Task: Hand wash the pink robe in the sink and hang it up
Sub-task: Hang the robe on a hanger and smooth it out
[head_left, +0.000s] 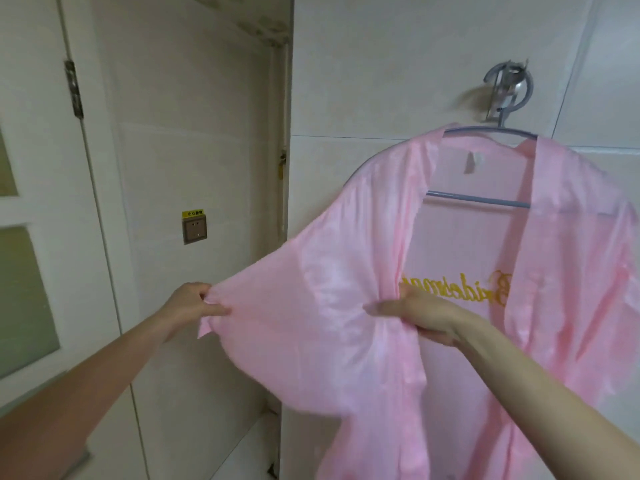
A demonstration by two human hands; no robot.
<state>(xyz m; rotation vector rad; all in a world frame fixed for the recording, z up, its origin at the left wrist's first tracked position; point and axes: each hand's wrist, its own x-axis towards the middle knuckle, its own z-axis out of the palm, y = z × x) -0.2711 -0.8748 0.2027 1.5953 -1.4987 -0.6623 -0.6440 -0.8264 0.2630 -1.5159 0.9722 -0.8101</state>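
Pink robe (pixel 346 306) up on grey hanger (pixel 485 201), hanger on wall hook (pixel 509 84). Left hand (pixel 194 306) pinching sleeve cuff (pixel 221 301), pulled out sideways. Right hand (pixel 415 317) gripping front edge by gold lettering (pixel 467 289). Fabric looks thin, satiny, probably slippery. Grab hems and seams, tug gently or it slides off hanger.
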